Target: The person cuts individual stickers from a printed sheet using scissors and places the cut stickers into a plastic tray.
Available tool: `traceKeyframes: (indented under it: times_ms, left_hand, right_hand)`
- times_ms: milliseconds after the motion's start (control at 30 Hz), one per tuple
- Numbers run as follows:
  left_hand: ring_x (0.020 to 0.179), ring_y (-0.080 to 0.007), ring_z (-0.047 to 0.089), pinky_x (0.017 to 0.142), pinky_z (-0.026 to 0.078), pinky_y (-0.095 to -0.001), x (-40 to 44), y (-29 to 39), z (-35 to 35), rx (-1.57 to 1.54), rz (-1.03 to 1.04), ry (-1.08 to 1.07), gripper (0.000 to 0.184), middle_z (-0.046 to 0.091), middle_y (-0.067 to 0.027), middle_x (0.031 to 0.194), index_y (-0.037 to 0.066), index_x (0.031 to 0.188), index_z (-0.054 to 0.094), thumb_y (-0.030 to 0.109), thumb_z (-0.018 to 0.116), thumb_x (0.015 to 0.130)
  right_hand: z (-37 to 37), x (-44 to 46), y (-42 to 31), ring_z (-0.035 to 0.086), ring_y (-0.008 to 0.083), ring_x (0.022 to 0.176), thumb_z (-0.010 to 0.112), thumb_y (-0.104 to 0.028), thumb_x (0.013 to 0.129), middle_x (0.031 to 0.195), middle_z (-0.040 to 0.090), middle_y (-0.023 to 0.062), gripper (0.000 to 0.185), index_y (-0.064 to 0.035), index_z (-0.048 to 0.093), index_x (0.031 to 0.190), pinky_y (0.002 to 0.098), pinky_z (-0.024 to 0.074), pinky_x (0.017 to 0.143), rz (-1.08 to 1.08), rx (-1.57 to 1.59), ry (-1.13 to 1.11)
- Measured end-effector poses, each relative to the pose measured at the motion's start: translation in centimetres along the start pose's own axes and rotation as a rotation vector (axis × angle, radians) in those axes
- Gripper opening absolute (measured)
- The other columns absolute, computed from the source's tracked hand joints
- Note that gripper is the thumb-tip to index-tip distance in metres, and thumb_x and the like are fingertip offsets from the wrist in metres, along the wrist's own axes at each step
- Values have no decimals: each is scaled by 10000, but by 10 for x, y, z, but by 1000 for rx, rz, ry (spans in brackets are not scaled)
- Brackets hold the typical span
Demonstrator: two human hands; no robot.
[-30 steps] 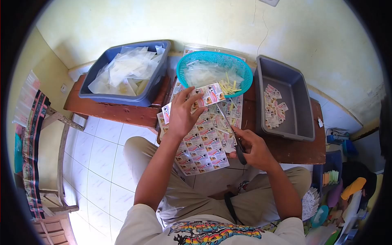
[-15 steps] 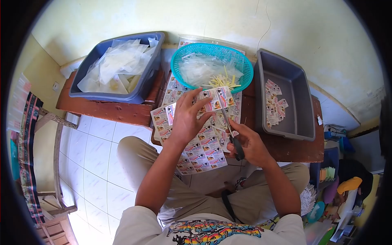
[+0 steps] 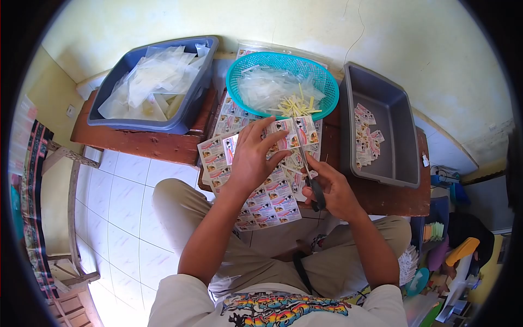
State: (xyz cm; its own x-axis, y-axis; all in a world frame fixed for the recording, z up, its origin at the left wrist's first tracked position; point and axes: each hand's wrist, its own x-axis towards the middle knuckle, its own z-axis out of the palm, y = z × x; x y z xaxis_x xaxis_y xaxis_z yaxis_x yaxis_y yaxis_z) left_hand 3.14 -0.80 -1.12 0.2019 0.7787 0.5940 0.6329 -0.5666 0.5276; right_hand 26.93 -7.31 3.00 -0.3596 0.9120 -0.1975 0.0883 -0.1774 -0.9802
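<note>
My left hand point(image 3: 249, 155) is closed on a strip of printed labels point(image 3: 309, 131), pinching it between thumb and fingers. In my right hand point(image 3: 333, 192) is a pair of scissors with black handles point(image 3: 317, 195). The blades point away from me and lie across the strip near its right end; whether they are fully closed is hard to see. Below the strip, an uncut sheet of labels point(image 3: 267, 210) overhangs the edge of the wooden bench point(image 3: 381, 199). Cut labels point(image 3: 366, 139) lie inside the grey tub point(image 3: 392, 125) to the right.
A teal basket point(image 3: 234, 87) beyond my hands holds clear plastic pieces and thin yellowish strips point(image 3: 298, 104). To the left, a blue-grey tub point(image 3: 190, 117) is heaped with plastic bags point(image 3: 155, 79). Another person point(image 3: 468, 245) is at the lower right.
The scissor blades now stand across the strip, with a label section showing to their right. The view has shifted slightly; both hands keep their holds.
</note>
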Motion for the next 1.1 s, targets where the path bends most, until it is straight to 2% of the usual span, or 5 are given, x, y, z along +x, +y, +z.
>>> traceKeyframes:
  times_ms: [67,467,567,1100]
  left_hand:
    - [1316,-401,599,1097,487,-513,0,0,0,28,3,-6,511,629,-149,1454,141,1265,775,238,929,787]
    - [1333,-398,577,1118,462,-520,-3,1,1,2,3,-23,496,618,-161,1459,131,1263,766,226,910,798]
    - [1318,-404,599,1100,489,-515,-2,2,-1,25,7,-10,495,631,-155,1449,134,1255,778,235,926,794]
    - [1292,-392,611,1086,499,-516,-4,2,2,25,5,15,485,633,-146,1445,143,1239,782,241,930,787]
  right_hand:
    - [0,0,0,629,100,892,851,-73,930,1283,525,95,837,-106,434,1654,263,635,685,-11,-12,-1]
    - [0,0,3,639,107,902,863,-137,933,1291,533,110,836,-103,437,1652,273,635,682,-1,-34,5]
    - [0,0,4,641,102,891,860,-134,936,1272,544,96,833,-102,436,1653,272,628,677,-2,-37,1]
    - [1,1,4,637,97,897,838,-88,948,1198,537,62,821,-115,427,1658,256,639,680,1,-34,2]
